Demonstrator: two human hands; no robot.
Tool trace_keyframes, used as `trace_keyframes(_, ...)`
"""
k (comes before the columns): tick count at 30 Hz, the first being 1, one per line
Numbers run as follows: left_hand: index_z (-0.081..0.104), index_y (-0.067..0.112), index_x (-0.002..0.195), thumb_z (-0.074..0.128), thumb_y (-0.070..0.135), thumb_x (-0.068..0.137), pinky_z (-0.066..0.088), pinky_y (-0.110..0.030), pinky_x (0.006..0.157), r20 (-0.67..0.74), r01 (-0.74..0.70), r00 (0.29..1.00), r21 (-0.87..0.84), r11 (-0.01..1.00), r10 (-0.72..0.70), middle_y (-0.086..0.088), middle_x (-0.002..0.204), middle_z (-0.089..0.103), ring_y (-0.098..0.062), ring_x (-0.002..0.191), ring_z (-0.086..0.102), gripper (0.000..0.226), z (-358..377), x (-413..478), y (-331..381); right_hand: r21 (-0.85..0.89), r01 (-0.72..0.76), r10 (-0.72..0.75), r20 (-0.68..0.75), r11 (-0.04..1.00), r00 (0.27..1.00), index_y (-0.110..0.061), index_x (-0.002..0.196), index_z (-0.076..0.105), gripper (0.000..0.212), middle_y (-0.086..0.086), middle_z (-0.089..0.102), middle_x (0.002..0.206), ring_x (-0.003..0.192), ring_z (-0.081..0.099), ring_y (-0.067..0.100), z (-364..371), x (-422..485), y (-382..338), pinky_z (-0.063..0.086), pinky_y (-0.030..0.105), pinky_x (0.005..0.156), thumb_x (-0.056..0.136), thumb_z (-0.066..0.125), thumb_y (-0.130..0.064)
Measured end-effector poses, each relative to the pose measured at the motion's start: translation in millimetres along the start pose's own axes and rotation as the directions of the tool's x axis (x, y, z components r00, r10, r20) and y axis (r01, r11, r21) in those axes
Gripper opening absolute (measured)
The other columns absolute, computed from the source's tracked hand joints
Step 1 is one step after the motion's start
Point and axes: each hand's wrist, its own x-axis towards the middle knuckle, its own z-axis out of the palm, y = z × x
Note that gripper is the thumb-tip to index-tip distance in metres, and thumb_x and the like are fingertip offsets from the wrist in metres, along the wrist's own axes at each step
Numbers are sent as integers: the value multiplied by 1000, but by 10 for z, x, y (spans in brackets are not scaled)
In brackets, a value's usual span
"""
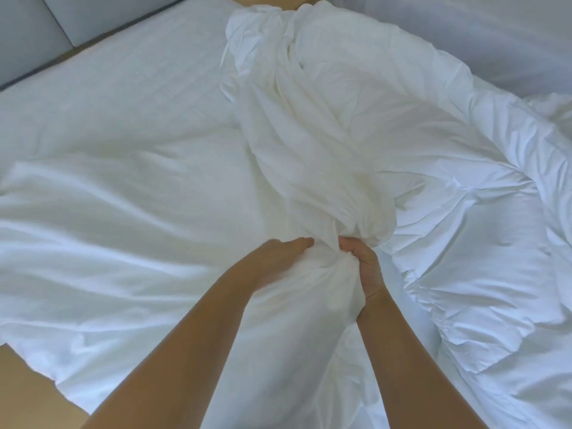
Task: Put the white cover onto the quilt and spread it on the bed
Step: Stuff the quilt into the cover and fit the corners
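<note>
Left hand: Your left hand (278, 258) comes in from the near edge of the bed on a bare, outstretched forearm. The thumb lies along the top of a bunch of cloth and the fingers are sunk into its folds, gripping it.
Right hand: Your right hand (362, 267) sits just beside the left, its forearm also bare and reaching forward. The fingers are curled tight round the same bunch from the other side, with the knuckles pointing toward the far edge.
Between the hands: The two hands squeeze the cloth into a narrow neck, and they almost touch across it.
White cover: The white cover (309, 150) is what you hold. From your hands it rises in a long rumpled ridge up the middle of the bed to the far edge. More of the thin white cloth lies in soft wrinkles over the near-left part of the bed.
Quilt: The quilt (464, 227) lies puffy and tufted along the right side of the bed, touching the right flank of the ridge. You cannot tell whether any of it is already inside the cover.
Bed: The bed (123, 82) shows a flat, faintly striped white sheet toward its far-left corner.
Room: A grey padded panel (31, 32) stands beyond the far-left edge. The tan floor (24, 385) shows past the near-left corner, where the white cloth hangs over the edge.
</note>
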Motion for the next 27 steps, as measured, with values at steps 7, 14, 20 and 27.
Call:
trace_keyframes(7,66,0,100,47,7,90,51,-38,84,-147,-123,988,-566,815,47,-16,99,68,-26,89,61,23,263,114,143,-376,-70,56,-49,924,997,-11,89,74,46,13,70,96,91,68,27,-80,88,11,54,39,83,46,88,-20)
trace_keyframes(14,66,5,91,40,-3,86,47,-25,70,-222,-431,902,-459,777,370,-6,85,61,-19,77,56,28,401,-387,516,-286,-148,139,-50,947,989,-12,68,77,10,10,70,71,65,69,21,-28,51,-80,56,29,57,59,72,-8)
trace_keyframes(20,55,14,128,57,42,88,34,-30,101,-343,-345,812,370,863,472,-7,131,53,-24,122,47,49,-57,-185,333,-48,71,-72,-23,996,997,-10,74,78,15,11,73,82,74,71,27,-81,6,-142,58,36,62,60,72,-11)
trace_keyframes(27,62,10,77,60,18,86,48,-29,66,17,-70,997,-276,958,77,-8,80,63,-20,69,57,12,124,-55,241,-160,-120,123,10,980,992,-5,81,76,50,16,70,86,77,69,30,-104,65,-8,57,38,69,33,87,-17)
